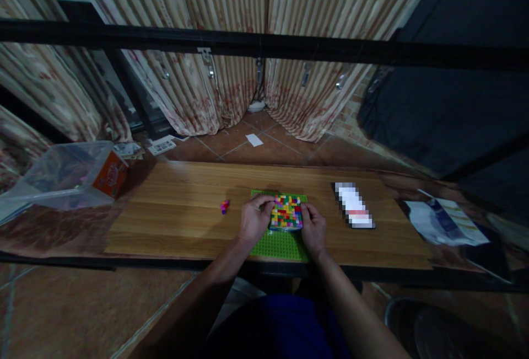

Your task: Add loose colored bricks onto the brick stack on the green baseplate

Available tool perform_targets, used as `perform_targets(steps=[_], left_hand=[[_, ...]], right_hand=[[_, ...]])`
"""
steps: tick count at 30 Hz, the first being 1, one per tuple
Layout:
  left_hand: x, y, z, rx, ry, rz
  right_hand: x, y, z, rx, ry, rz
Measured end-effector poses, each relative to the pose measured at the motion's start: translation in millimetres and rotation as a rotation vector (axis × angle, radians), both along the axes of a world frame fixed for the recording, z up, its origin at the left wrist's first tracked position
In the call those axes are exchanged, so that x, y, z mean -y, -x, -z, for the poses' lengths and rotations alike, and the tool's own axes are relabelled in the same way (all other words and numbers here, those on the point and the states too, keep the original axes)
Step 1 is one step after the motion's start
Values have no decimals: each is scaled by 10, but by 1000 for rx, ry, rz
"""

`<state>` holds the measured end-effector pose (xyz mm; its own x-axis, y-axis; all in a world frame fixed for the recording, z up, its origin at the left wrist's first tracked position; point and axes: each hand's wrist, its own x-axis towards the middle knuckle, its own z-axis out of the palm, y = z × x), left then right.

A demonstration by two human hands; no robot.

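Observation:
A low block of many-coloured toy bricks [286, 213] sits over a green studded baseplate [279, 246] near the table's front edge. My left hand [254, 218] grips the block's left side, thumb and fingers closed at its upper left corner. At the opposite side, my right hand [314, 228] has its fingers closed against the right edge. Whether the block is pressed onto the baseplate or slightly raised, I cannot tell. A few loose pink, red and purple bricks [224, 206] lie on the wood to the left of my left hand.
A wooden board [173, 210] forms the tabletop. To the right lies a phone [354, 205] with its screen lit, and beyond it a plastic packet [448, 221]. A clear plastic bin [61, 177] with an orange label stands far left. A dark bar [264, 44] crosses beyond the table.

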<state>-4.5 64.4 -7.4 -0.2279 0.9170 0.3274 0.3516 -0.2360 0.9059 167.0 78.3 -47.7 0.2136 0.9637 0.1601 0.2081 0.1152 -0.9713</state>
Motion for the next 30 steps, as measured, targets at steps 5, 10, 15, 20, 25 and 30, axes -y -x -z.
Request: perform_targets(steps=[5, 10, 15, 20, 25, 30], left_hand=[[-53, -40, 6, 222, 103, 17], [-111, -85, -5, 510, 224, -15], [-110, -110, -66, 653, 287, -51], [-75, -110, -146, 700, 351, 24], [-99, -95, -123, 726, 369, 62], [-117, -110, -102, 755, 352, 79]], right_hand=[[-1, -3, 11, 2, 0, 4], [-10, -11, 39, -10, -6, -2], [-18, -21, 70, -6, -4, -13], [-18, -16, 83, -8, -29, -7], [-11, -6, 66, -8, -37, -7], [-15, -11, 93, -22, -29, -1]])
